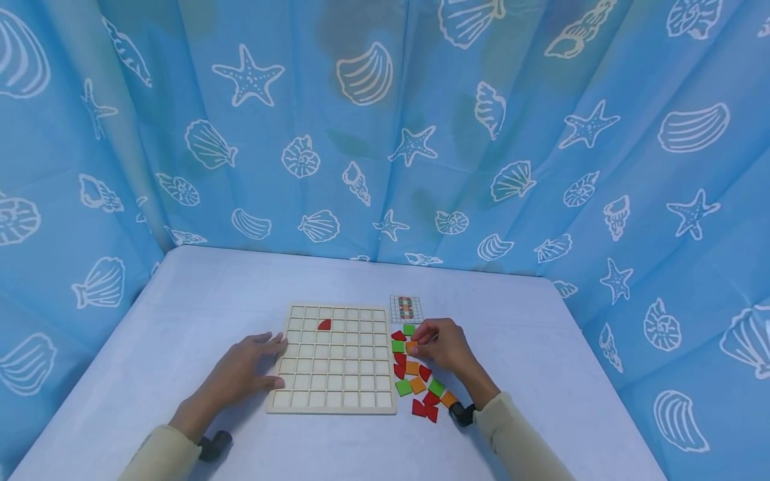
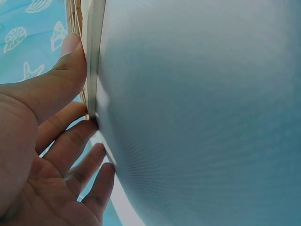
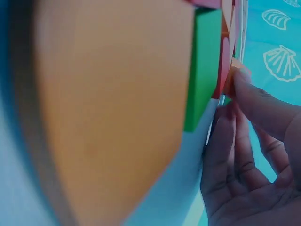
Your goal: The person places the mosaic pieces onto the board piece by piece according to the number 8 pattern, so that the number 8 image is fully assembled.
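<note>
A wooden grid board (image 1: 332, 411) lies flat, with one red quarter-round tile (image 1: 325, 325) in a cell of its second row from the back. Along the board's left edge my left hand (image 1: 243, 367) rests with fingers spread, thumb and fingertips touching the side, as the left wrist view also shows. On the other side my right hand (image 1: 444, 344) is over the loose tiles. Its thumb and fingers pinch an orange square tile (image 3: 229, 81), which stands tilted in the right wrist view. Green square tiles (image 1: 398, 346) and red tiles (image 1: 400, 359) lie right beside it.
A small pattern card (image 1: 407, 309) lies behind the tiles, by the board's back right corner. More red, green and orange tiles (image 1: 418, 385) spread toward the front. A blue shell-print curtain (image 1: 385, 133) hangs behind the white-covered table (image 1: 517, 321).
</note>
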`<state>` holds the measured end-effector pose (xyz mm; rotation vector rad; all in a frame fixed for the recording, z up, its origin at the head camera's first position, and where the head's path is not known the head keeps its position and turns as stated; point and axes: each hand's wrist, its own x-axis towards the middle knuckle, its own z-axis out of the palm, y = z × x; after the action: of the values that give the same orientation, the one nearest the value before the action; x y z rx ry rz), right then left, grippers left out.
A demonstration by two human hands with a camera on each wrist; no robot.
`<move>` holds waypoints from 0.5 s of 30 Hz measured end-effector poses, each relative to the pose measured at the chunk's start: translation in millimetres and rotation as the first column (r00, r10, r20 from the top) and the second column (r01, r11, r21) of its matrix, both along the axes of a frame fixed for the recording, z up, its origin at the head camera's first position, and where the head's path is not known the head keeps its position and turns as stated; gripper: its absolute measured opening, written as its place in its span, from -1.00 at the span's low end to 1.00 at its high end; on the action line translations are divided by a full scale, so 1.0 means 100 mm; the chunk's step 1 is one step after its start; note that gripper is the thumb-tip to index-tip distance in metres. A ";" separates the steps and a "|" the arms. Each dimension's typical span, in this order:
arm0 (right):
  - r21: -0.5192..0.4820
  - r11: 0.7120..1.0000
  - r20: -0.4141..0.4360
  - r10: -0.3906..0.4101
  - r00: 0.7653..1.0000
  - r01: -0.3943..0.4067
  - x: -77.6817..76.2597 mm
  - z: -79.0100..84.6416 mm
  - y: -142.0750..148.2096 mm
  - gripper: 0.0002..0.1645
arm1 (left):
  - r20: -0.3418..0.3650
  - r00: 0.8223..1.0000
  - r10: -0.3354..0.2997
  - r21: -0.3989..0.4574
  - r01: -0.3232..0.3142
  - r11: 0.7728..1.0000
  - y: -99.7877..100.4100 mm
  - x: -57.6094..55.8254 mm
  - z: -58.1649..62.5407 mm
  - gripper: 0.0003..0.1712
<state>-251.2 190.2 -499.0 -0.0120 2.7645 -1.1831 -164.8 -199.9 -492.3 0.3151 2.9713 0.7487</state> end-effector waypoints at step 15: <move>-0.254 0.967 -0.034 0.006 0.999 -0.014 -0.07 0.15 -0.24 -0.87 | 0.000 1.000 0.002 0.012 -0.002 1.000 -0.01 0.00 -0.01 -0.07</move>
<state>-258.0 166.6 -484.1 -0.0720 2.6148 -1.5395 -164.7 -201.4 -493.6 0.3132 2.9689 0.7674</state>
